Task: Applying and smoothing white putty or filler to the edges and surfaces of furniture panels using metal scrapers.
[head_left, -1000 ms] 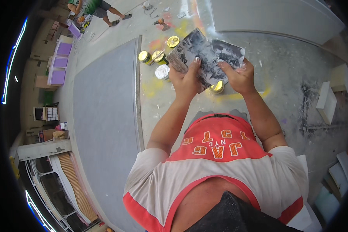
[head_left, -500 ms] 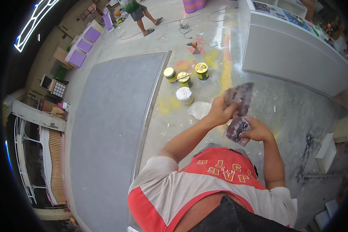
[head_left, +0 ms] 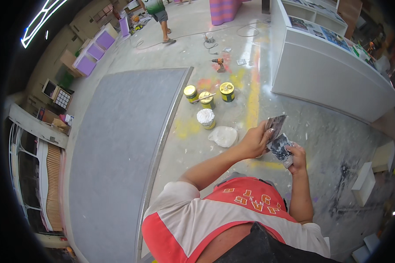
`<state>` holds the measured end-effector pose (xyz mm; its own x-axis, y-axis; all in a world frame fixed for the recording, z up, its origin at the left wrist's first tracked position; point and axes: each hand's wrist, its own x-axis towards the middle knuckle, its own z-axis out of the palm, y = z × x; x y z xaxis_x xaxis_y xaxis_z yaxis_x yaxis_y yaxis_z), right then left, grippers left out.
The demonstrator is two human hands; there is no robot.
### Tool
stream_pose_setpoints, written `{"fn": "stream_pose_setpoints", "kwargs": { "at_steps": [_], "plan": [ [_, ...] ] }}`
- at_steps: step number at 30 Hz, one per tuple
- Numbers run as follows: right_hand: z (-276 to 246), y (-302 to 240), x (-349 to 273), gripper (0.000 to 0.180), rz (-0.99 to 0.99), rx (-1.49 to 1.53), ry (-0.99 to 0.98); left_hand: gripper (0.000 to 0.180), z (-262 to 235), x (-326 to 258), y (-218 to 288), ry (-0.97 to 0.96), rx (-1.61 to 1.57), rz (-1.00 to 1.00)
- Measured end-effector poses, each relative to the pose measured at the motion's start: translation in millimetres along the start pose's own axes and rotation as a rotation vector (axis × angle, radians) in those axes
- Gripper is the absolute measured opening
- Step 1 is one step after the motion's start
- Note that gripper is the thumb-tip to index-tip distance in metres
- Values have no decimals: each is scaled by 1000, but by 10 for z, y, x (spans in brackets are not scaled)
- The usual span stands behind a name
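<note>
My left hand grips a flat metal scraper blade, held upright and smeared grey. My right hand holds a second scraper caked with dark grey filler, just below and touching the first blade. Both hands are raised in front of my chest, above the concrete floor. On the floor beyond them stand three yellow-lidded cans and one can topped with white paste, with a white lump beside it.
A large grey board lies on the floor to my left. A white cabinet stands at the right. A cordless drill and cables lie further off. Another person stands at the far end.
My view has swung and the hands have dropped closer to my chest. The two blades, spread side by side before, are now brought together one against the other.
</note>
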<state>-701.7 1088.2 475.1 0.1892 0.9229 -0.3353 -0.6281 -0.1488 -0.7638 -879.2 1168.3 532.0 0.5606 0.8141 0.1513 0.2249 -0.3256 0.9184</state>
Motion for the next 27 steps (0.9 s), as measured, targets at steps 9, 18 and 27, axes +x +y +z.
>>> {"fn": "stream_pose_setpoints", "kwargs": {
  "at_steps": [9, 18, 27],
  "plan": [
    [268, 151, 132, 18, 58, 53, -23, 35, -280, -77, -66, 27, 54, -11],
    [310, 339, 361, 11, 91, 44, 66, 34, -600, -356, -297, 132, 58, -122],
    [400, 379, 583, 3, -46, -40, 256, 29, -699, -512, -533, 5, 27, -114]
  ]
}}
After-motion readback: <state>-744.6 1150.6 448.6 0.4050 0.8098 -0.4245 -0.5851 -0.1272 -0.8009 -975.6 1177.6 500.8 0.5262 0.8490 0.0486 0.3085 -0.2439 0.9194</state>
